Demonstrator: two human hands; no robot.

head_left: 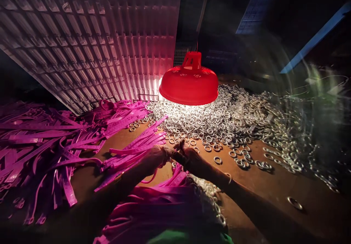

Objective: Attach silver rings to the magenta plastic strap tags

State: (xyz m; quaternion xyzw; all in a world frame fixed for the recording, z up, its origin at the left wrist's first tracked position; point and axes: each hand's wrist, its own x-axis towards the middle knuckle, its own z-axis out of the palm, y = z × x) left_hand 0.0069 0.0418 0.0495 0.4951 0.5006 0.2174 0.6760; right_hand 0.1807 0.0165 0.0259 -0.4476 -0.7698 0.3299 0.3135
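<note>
My left hand (pixel 159 155) and my right hand (pixel 187 157) meet over the brown table, fingers closed and pinching close together. A thin magenta strap (pixel 150 180) curves out from beneath my left hand. What lies between the fingertips is dark and too small to make out. Flat magenta straps (pixel 137 149) lie fanned out beside my left hand. Another bundle of magenta straps (pixel 153 203) lies nearest my body, below both hands. Just beyond my right hand, a large heap of silvery rings (pixel 211 123) spreads across the table, with a single loose ring (pixel 218 160) near its edge.
A red lamp (pixel 189 85) hangs low over the rings. Behind the left side stands a tall ribbed panel (pixel 90 42). A big tangled pile of magenta straps (pixel 41 145) covers the left. More rings (pixel 211 192) lie beside the near bundle. A blurred shape (pixel 323 101) is at right.
</note>
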